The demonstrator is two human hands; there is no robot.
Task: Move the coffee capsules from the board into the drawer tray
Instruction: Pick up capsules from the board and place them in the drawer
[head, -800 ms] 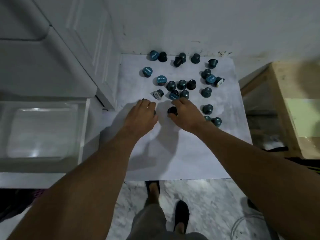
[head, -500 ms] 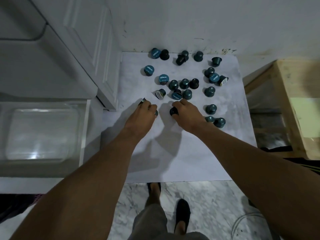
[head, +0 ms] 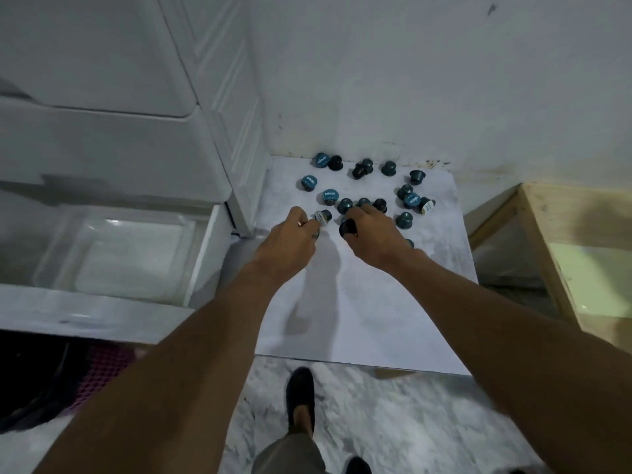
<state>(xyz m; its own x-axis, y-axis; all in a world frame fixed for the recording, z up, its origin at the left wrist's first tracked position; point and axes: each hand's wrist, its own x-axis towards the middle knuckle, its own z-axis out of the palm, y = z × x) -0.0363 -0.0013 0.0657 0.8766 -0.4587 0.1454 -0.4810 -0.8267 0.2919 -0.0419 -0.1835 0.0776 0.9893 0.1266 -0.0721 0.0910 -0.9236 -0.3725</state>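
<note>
Several teal and black coffee capsules (head: 404, 220) lie scattered over the far half of a white board (head: 359, 302) on the floor. My left hand (head: 290, 241) is curled at the cluster's left edge, with a teal capsule (head: 315, 235) peeking out under its fingers. Its fingertips touch a foil-topped capsule (head: 323, 216). My right hand (head: 372, 234) grips a black capsule (head: 347, 227) between thumb and palm, and its fingers rest on the capsules in the middle. The clear drawer tray (head: 201, 254) stands pulled out at the left; no capsules show in it.
A white cabinet (head: 219, 124) rises left of the board, above the tray. The wall (head: 410, 80) bounds the board's far edge. A wooden crate (head: 547, 241) sits at the right. My feet in black shoes (head: 301, 391) stand on the marble floor below the board.
Both hands have slid a little farther up the board into the capsule cluster. The left fingertips now reach the foil-topped capsule. The right hand keeps the black capsule.
</note>
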